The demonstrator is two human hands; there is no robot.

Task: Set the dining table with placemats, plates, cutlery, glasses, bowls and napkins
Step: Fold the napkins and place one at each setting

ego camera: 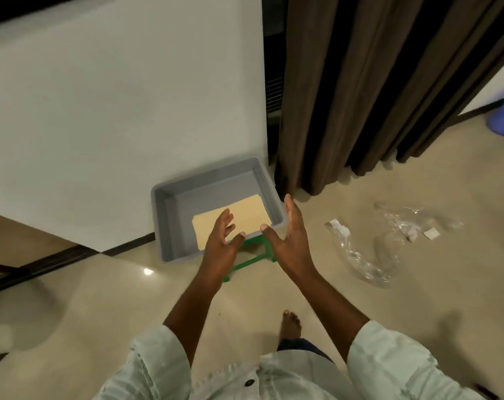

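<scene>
Over the grey plastic tub (170, 215), both hands reach empty: left hand (220, 241) and right hand (291, 238) spread, holding nothing. Beige flat placemats (245, 212) lie just beyond the left fingertips; no table in sight, setting looks barely begun.

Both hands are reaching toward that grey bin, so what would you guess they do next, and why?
Probably lower both hands and pick up the beige mats in the grey bin. The left hand and right hand hover open and empty above them.

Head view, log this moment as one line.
left hand open over beige mats | right hand open | grey tub on green stool | nothing held
</scene>
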